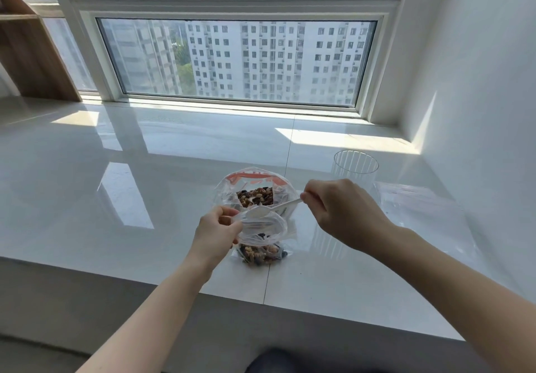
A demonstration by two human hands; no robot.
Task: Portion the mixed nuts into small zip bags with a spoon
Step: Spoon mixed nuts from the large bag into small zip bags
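Observation:
A large clear bag [229,195] with an orange-red zip stands open on the white ledge, mixed nuts [256,197] showing inside. In front of it a small zip bag [262,249] holds nuts at its bottom. My left hand [216,235] pinches the left rim of the small bag and keeps its mouth open. My right hand [339,213] pinches the handle end of a white plastic spoon [269,209]. The spoon's bowl hovers over the small bag's mouth and looks empty.
A clear ribbed plastic cup [355,169] stands to the right behind my right hand. Flat empty zip bags [417,207] lie on the ledge at the right. The ledge's front edge [174,287] runs just below the small bag. A wall rises at the right.

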